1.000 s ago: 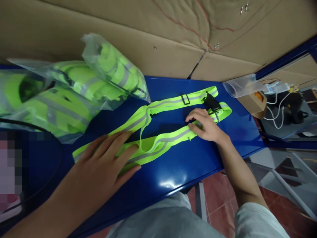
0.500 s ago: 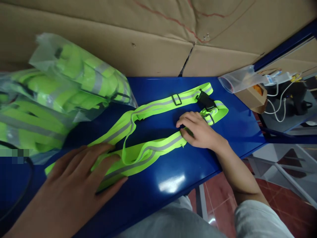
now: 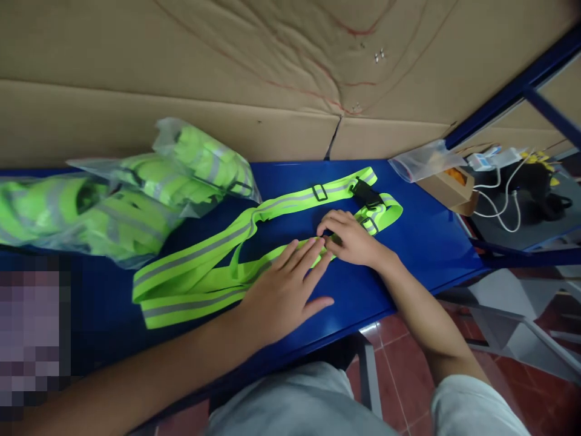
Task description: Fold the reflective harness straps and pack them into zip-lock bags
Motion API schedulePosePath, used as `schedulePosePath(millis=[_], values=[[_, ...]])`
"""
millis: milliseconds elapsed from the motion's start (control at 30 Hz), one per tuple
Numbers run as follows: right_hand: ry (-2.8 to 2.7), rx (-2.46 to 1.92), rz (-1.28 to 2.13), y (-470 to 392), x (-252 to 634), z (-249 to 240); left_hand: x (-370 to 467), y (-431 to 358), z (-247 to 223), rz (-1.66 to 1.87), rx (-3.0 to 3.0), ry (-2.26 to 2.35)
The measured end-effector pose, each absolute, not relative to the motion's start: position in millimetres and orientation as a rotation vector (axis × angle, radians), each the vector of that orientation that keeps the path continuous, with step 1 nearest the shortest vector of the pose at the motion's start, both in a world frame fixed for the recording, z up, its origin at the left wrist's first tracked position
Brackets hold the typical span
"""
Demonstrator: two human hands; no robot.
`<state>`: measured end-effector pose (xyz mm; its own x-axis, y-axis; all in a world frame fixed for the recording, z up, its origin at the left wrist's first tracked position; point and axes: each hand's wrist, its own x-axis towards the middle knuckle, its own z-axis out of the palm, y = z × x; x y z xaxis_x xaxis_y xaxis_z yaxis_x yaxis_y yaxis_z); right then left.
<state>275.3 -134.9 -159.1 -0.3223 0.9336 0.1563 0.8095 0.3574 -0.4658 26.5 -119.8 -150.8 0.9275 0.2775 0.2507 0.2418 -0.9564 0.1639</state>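
A neon-green strap harness (image 3: 195,253) with grey reflective stripes lies looped on the blue table (image 3: 408,254). Its black buckle (image 3: 367,193) and rectangular slider (image 3: 319,192) are at the far right part. My left hand (image 3: 284,290) lies flat over the near strap, fingers stretched out and thumb apart, fingertips close to my right hand. With bent fingers, my right hand (image 3: 348,238) pinches the near strap's edge beside the buckle end; the strap under both hands is partly hidden.
Clear bags of folded green straps (image 3: 131,224) lie at the left back. An empty plastic bag (image 3: 420,160) and an open cardboard box (image 3: 449,189) sit at the right back. Cardboard sheets (image 3: 227,121) stand behind the table. White cables (image 3: 499,206) hang beyond the box.
My left hand has moved right along the near strap, towards my right hand. The strap's left end now shows, and its raised inner loop lies lower. The view has shifted.
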Motion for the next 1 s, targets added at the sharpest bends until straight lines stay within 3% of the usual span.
schedulePosePath(millis=[233, 400, 733, 1000], values=[[-2.052, -1.479, 0.228, -136, 283, -149, 17, -115, -165, 0.210, 2.875, 0.505], [-1.654, -2.044, -0.275, -135, 315, -156, 14, -115, -166, 0.202, 2.918, 0.492], [-1.481, -2.318, -0.191, -124, 330, -185, 22, -128, -169, 0.275, 3.181, 0.434], [-1.434, -2.332, -0.223, -122, 326, -187, 56, -129, -142, 0.446, 2.992, 0.666]])
